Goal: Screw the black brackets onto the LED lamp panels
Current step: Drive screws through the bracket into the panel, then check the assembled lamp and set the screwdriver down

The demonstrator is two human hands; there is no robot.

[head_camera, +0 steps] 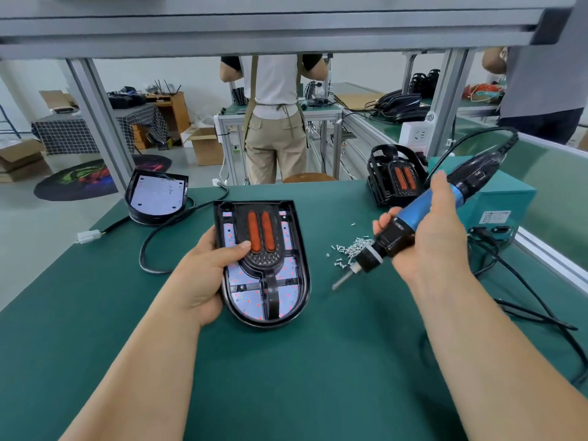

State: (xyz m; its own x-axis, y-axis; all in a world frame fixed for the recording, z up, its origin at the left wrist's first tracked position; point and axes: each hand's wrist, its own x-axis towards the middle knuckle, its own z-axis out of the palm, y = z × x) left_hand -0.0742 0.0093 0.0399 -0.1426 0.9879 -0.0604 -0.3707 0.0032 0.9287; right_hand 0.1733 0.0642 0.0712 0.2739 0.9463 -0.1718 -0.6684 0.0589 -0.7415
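Right hand (426, 240) was wrapped round the electric screwdriver (420, 206), fingers closed on its black collar and blue barrel. The tool was held clear of the table (286, 377), tilted so that its cord end rose far and right and its bit (342, 281) pointed down, near and left. The bit was blurred, so whether a screw sat on it could not be told.

Left of that tip lay the LED lamp panel (235, 291), flat on the table with its long axis running near to far and its rounded end nearest the person. The black bracket (270, 294) sat on it, its stem along the same axis and its two orange strips (261, 232) toward the far end. The bit hung apart from the panel's right edge, just near of the loose screws (351, 248), which were heaped between panel and right hand.

The left hand (206, 268) gripped the panel by its left edge, fingers beneath and thumb laid across the top, touching the bracket beside the strips. The left hand was on the panel; the right was the nearer one to the screws.

Judged from this, the tool needed only a short swing left and down to reach a screw hole.
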